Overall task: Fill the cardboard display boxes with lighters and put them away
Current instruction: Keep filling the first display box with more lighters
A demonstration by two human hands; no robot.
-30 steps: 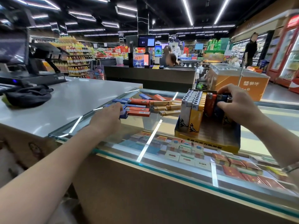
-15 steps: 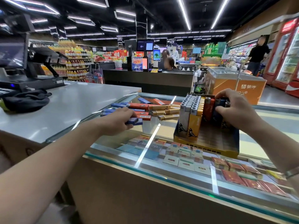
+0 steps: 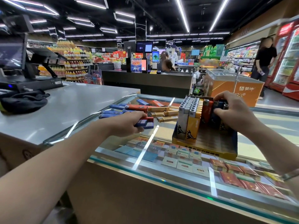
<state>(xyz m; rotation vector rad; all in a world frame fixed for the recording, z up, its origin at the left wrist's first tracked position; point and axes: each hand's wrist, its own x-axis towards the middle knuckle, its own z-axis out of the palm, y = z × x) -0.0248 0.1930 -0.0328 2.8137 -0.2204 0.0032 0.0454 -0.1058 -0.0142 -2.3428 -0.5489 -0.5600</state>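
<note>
Left hand [image 3: 129,122] grips blue lighters [image 3: 144,124] over the bench [image 3: 113,152], just left of the display box [image 3: 205,149], ready to load. Right hand [image 3: 233,110], fingers curled, braces the upright lighters [image 3: 194,113] inside it so the rows don't topple.

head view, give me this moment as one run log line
left hand grips blue lighters from loose pile | right hand holds upright lighters in display box | box part filled | on glass counter

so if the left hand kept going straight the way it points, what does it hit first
Probably the tan lighters lying just beyond the left hand, then the display box; depth is hard to judge.
</note>
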